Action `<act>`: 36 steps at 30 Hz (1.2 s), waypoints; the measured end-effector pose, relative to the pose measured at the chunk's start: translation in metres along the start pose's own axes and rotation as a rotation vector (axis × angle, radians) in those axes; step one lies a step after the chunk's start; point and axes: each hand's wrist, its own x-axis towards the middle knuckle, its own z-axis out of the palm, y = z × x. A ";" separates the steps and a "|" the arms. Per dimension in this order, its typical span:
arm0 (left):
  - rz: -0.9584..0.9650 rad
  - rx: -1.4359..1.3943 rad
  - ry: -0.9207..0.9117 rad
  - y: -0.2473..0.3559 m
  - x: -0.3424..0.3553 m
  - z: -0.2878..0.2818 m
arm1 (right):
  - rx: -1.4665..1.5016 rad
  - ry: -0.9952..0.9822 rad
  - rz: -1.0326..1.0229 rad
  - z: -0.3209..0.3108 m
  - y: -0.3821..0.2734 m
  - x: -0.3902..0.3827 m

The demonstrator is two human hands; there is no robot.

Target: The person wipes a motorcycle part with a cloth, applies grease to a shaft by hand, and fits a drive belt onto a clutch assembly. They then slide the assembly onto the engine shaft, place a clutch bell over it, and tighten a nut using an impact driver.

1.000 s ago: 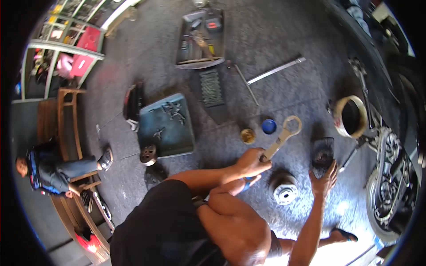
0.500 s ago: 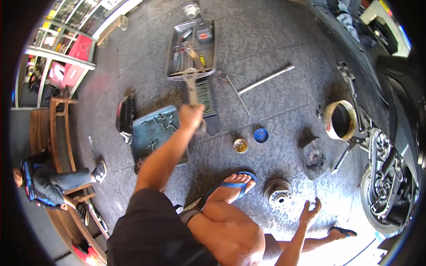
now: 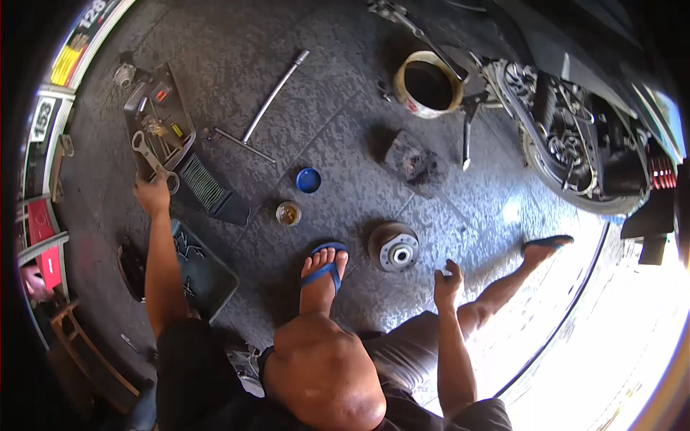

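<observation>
L hand (image 3: 152, 195) has its fingers closed round a flat, ring-ended spanner (image 3: 150, 156), held up at the near edge of the grey tool tray (image 3: 181, 97); can't tell if the spanner touches the tray or just hangs over it. R hand (image 3: 448, 286) is off to the R of the clutch-type hub (image 3: 394, 248), apart from it, fingers half curled w/ a gap betw. thumb & index, nothing visible in them.

Progress, judging by the layout: prob. partway. Hub stands on the floor in front of the person, round face up, no tool on it, so spanner work there looks paused or done; can't tell if its centre nut is tight. Motorbike drive side (image 3: 568, 151) is open, internals exposed, so strip-down looks done there. Bolts (image 3: 188, 248) sit loose in the blue-grey tray (image 3: 228, 281). Blue lid (image 3: 308, 180) lies off, near the small jar (image 3: 288, 213) of brownish stuff, prob. grease.

Left, as far as shown: spanner not yet put down, hub not on the bike, bolts not back in, jar not lidded. T-handle (image 3: 277, 93) lies unused beyond the jar.
</observation>
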 end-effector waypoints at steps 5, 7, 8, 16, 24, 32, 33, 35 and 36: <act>0.038 -0.309 -0.303 0.037 -0.113 -0.076 | 0.011 0.077 0.002 0.017 -0.005 -0.023; 0.069 -0.387 -0.419 0.046 -0.167 -0.109 | 0.109 0.231 -0.162 0.025 0.002 -0.029; 0.130 -0.334 -0.479 0.048 -0.193 -0.125 | 0.140 0.300 -0.206 0.027 0.005 -0.031; 0.151 -0.632 -0.875 0.035 -0.319 -0.168 | 0.295 0.101 0.061 0.026 0.006 -0.049; 0.235 -0.741 -0.860 0.063 -0.313 -0.065 | 0.388 0.184 0.109 0.033 0.033 -0.049; 0.325 -0.537 -0.956 0.109 -0.314 -0.109 | 0.569 0.053 0.285 0.012 0.004 -0.047; 0.322 -0.511 -0.955 0.109 -0.317 -0.114 | 0.553 0.075 0.259 0.010 0.005 -0.047; 0.367 -0.476 -0.980 0.104 -0.325 -0.117 | 0.532 0.104 0.141 0.010 0.010 -0.047; 0.356 -0.389 -0.979 0.095 -0.330 -0.118 | 0.541 0.136 0.105 0.010 0.013 -0.045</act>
